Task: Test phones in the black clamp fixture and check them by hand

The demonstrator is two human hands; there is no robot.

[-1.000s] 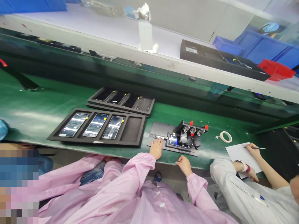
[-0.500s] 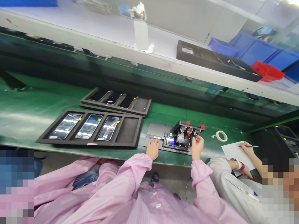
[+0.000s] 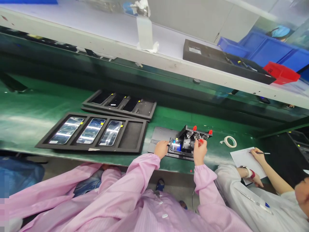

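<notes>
A black clamping fixture (image 3: 187, 156) stands on a dark base plate (image 3: 161, 132) at the front of the green bench. In it lies a phone (image 3: 176, 145) with a lit screen and a small yellow tab. My left hand (image 3: 161, 149) is closed at the fixture's left end, its fingers bunched over the metal slide beside the phone. My right hand (image 3: 200, 152) pinches a red-tipped toggle clamp lever (image 3: 201, 141) on the right. Two more red tips stand up behind it. My fingers hide part of the slide and the clamp.
Left of the fixture, a black foam tray (image 3: 131, 137) holds three phones; another tray (image 3: 147, 111) with phones lies behind. Rightward are a tape roll (image 3: 230, 141) and a co-worker's hand (image 3: 257, 155) with a pen on paper (image 3: 243, 161). A shelf (image 3: 169, 61) overhangs the bench.
My left hand has moved slightly right and its fingers have closed over the slide. My right hand has shifted left from the fixture's side and taken hold of a red-tipped lever.
</notes>
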